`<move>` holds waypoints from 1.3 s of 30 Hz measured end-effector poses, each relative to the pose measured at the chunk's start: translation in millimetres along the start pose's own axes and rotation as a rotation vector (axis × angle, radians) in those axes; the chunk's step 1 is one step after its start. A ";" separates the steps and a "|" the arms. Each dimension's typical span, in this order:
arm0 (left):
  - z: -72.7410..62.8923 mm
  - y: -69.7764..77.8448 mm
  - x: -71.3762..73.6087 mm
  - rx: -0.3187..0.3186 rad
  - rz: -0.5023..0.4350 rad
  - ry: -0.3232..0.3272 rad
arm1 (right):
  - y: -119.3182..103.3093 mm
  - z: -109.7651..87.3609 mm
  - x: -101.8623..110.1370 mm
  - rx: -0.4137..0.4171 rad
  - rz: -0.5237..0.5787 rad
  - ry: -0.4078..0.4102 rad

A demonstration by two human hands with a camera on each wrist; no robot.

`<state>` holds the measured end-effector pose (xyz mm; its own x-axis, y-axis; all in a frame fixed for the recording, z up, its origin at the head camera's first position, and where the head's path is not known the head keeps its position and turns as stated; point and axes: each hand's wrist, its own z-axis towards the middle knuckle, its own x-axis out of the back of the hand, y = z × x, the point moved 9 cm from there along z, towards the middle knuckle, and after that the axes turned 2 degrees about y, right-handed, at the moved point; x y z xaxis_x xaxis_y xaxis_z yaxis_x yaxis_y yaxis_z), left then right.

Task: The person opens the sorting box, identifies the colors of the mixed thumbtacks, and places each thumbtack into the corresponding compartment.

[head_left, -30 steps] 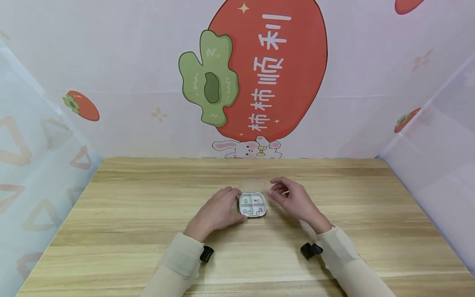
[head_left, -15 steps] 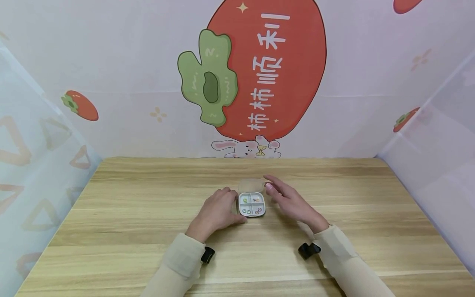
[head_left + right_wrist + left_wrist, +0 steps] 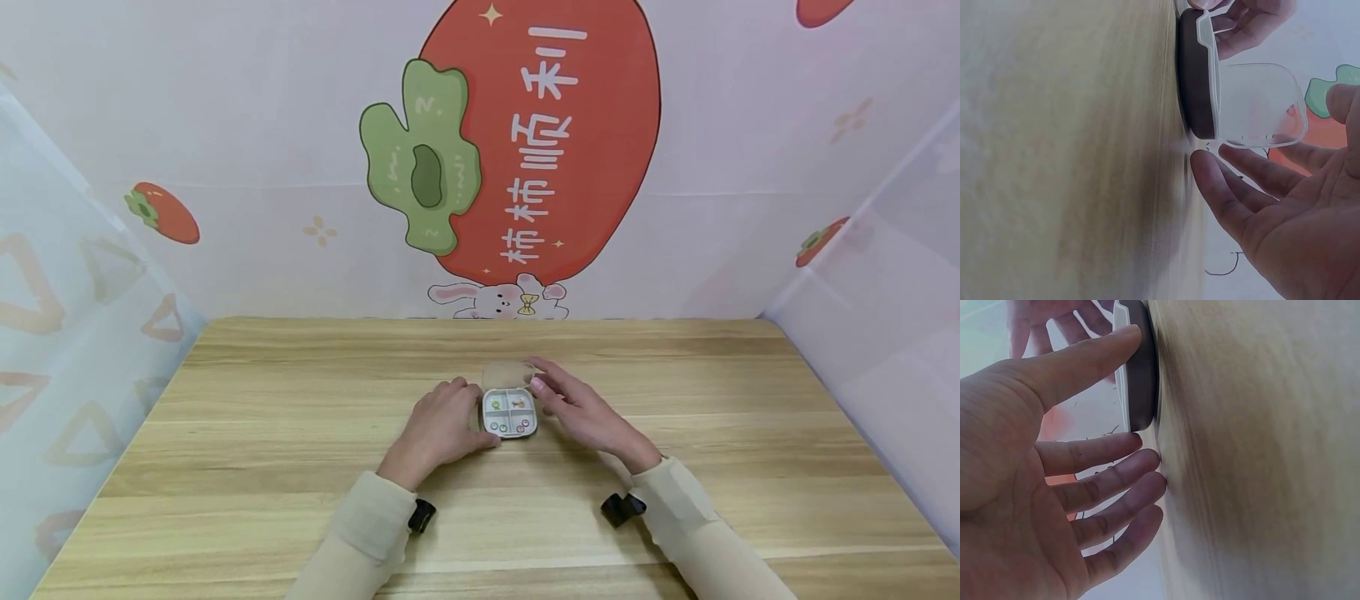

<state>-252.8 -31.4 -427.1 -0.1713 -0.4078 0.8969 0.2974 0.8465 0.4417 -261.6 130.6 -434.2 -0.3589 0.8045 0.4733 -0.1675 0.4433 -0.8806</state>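
Note:
A small square pill box (image 3: 510, 412) with four white compartments lies on the table, its clear lid (image 3: 498, 375) raised at the back. Small coloured pictures or pieces show in the compartments; which they are I cannot tell. My left hand (image 3: 442, 425) holds the box from its left side, the thumb (image 3: 1107, 353) on the front wall and the index finger by the corner. Beside the lid's right edge is my right hand (image 3: 588, 412), fingers extended behind and alongside it. In the right wrist view the dark outer wall and the lid (image 3: 1260, 103) stand apart from my right thumb.
The wood-grain table (image 3: 300, 483) spreads around both hands. A pale cloth wall (image 3: 262, 167) with a persimmon print rises behind the back edge, and similar panels flank both sides. A black wrist camera (image 3: 622, 508) sits below my right hand.
My right hand has moved slightly left to the lid, its fingers unbending from a loose curl. The left hand and the pill box have stayed nearly in place.

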 end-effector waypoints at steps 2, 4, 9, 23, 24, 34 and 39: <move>0.0 0.1 -0.2 0.002 -0.001 0.000 | 0.1 0.0 0.1 0.002 -0.004 0.002; 0.0 0.3 -0.2 0.002 0.000 0.002 | -0.3 -0.3 0.5 0.003 -0.009 0.006; 0.2 0.3 -0.3 0.002 0.008 0.008 | -3.3 -0.8 1.6 0.008 -0.024 0.024; 0.8 -0.3 -0.4 0.003 0.030 0.006 | -6.3 -1.4 -2.9 0.060 -0.088 0.020; 0.8 -0.2 -0.4 0.003 0.031 0.005 | -6.2 -1.3 -3.2 0.063 -0.091 0.017; 0.7 1.6 0.2 -0.004 0.031 0.012 | -8.0 -5.0 -3.9 0.069 -0.133 -0.040; 0.6 1.5 -0.2 -0.008 0.035 0.009 | -13.1 -7.4 -5.6 0.117 -0.177 -0.053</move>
<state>-252.9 -29.9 -426.7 -0.1518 -0.3811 0.9120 0.3108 0.8575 0.4101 -250.6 123.2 -425.1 -0.3617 0.6950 0.6214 -0.3361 0.5245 -0.7823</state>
